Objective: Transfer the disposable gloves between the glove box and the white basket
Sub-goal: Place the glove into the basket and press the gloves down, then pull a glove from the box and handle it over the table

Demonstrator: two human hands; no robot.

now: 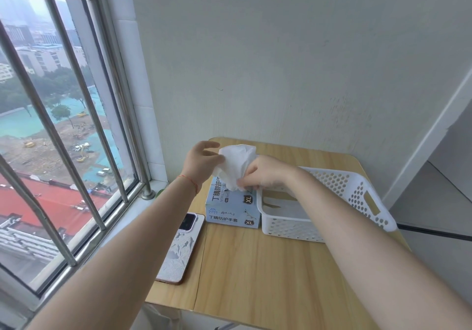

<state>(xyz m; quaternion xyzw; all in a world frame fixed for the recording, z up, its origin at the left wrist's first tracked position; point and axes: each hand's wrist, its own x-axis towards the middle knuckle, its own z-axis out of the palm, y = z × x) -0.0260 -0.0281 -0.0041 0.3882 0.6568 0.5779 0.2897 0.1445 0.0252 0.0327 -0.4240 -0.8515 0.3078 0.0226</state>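
A pale blue glove box (pixel 231 208) marked XL stands on the wooden table, with the white perforated basket (pixel 339 189) right beside it. Above the box's top hangs a bunch of white disposable gloves (pixel 236 166). My right hand (pixel 265 173) grips the lower part of the bunch, fingers curled around it. My left hand (pixel 201 161) is at the bunch's upper left edge, thumb and a finger pinching the glove while the other fingers spread loosely. Most of the basket's inside is hidden by my right forearm; a pale layer shows at its bottom.
A phone (pixel 180 248) in a white patterned case lies at the table's left edge near the window sill. The wooden table (pixel 268 278) stands in a corner, wall behind, barred window (pixel 63 130) to the left. The table's right edge drops off past the basket.
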